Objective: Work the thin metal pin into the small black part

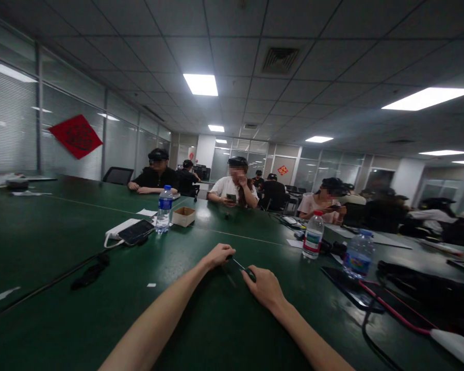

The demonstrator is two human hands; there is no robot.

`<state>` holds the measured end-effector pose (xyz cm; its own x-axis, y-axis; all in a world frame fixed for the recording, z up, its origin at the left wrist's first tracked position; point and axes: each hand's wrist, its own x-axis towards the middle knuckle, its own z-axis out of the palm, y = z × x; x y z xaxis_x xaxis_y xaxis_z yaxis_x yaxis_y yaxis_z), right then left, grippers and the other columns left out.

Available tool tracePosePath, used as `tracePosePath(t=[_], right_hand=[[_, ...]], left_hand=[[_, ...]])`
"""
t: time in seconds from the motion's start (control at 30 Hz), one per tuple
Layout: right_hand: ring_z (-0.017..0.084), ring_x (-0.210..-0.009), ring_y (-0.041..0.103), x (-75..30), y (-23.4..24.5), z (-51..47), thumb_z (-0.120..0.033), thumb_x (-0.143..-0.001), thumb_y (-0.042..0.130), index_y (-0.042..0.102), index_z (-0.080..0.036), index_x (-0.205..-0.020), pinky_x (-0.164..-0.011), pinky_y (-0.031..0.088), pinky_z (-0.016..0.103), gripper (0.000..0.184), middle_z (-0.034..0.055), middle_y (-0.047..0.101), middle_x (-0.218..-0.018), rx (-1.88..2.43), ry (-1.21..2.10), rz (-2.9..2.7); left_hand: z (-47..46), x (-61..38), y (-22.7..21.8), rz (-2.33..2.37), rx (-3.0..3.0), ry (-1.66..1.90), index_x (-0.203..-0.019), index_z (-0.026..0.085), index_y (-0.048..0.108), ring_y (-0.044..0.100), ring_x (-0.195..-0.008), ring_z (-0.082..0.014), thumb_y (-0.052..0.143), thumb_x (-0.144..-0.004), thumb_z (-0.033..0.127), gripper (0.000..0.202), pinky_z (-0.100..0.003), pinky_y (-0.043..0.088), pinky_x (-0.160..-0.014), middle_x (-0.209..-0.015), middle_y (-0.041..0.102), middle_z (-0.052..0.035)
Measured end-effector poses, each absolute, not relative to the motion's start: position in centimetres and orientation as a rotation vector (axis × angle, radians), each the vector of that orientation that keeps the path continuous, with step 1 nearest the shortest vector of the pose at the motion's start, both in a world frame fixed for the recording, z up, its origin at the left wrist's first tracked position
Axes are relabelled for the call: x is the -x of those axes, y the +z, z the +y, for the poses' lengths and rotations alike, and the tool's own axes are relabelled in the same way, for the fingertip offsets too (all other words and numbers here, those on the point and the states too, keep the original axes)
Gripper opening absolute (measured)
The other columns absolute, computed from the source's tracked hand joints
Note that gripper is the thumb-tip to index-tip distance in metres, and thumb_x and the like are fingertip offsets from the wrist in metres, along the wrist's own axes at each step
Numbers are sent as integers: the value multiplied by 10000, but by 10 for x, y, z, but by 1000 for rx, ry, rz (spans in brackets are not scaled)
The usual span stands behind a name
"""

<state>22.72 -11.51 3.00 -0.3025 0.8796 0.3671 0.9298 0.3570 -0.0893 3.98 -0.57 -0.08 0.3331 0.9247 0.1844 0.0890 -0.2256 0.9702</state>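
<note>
My right hand (265, 288) is closed around the dark handle of what looks like a screwdriver (238, 264), its thin metal shaft pointing left and away. At the shaft's far end, my left hand (218, 255) is closed with thumb and fingers pinched together on a small dark piece (229, 257). Too little of that piece shows to tell its kind, or whether the shaft enters it or only meets it. Both hands are just above the green table (201, 319), where a faint reflection of the shaft appears.
Left of my hands are a water bottle (164, 210), a small cardboard box (183, 216) and a phone (136, 232) beside a white power bank. A red-capped bottle (313, 236), a blue-capped bottle (358, 255) and cables (396, 312) lie rightward. Several people sit beyond.
</note>
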Motion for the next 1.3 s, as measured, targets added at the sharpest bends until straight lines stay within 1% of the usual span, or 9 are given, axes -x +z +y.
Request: tracePosePath(t=[0.2, 0.47, 0.63, 0.9, 1.1, 1.3], right_hand=[[206, -819, 690, -227, 31, -116, -434, -971, 441, 682, -209, -924, -667, 463, 252, 333, 74, 729, -921, 1614, -198, -2267], [208, -831, 690, -225, 33, -118, -448, -967, 443, 688, -206, -944, -670, 452, 247, 345, 80, 729, -919, 1646, -187, -2265], [217, -851, 689, -224, 32, -118, -454, -960, 449, 692, -209, -953, -700, 450, 257, 345, 86, 731, -928, 1664, -186, -2262], [204, -864, 686, -223, 34, -119, -451, -969, 434, 691, -212, -985, -721, 457, 248, 352, 72, 734, -963, 1616, -170, -2285], [205, -858, 685, -222, 34, -121, -456, -965, 437, 689, -208, -973, -694, 450, 244, 354, 75, 733, -956, 1619, -187, -2289], [208, -845, 685, -222, 34, -121, -463, -966, 430, 680, -211, -994, -693, 454, 254, 356, 77, 730, -947, 1661, -212, -2265]], left_hand=[[-5, -42, -1, 947, -1615, 1025, -717, 180, 474, 386, -482, -79, 629, -725, 582, 431, -196, 253, -460, -555, 401, 73], [-4, -41, -2, 967, -1639, 1052, -689, 169, 507, 366, -487, -85, 598, -735, 595, 438, -211, 249, -468, -543, 391, 67], [-4, -42, -2, 988, -1649, 1111, -645, 158, 524, 364, -512, -88, 580, -742, 576, 433, -215, 258, -481, -549, 403, 53], [-7, -39, -4, 1028, -1636, 1218, -653, 157, 548, 395, -536, -104, 495, -789, 557, 427, -220, 295, -499, -567, 421, 38], [-5, -39, -5, 1064, -1700, 1226, -621, 150, 574, 424, -567, -116, 532, -769, 506, 388, -219, 310, -529, -565, 463, 25], [-9, -38, -4, 1071, -1737, 1204, -672, 148, 594, 451, -578, -115, 537, -774, 474, 346, -222, 333, -549, -599, 501, 26]])
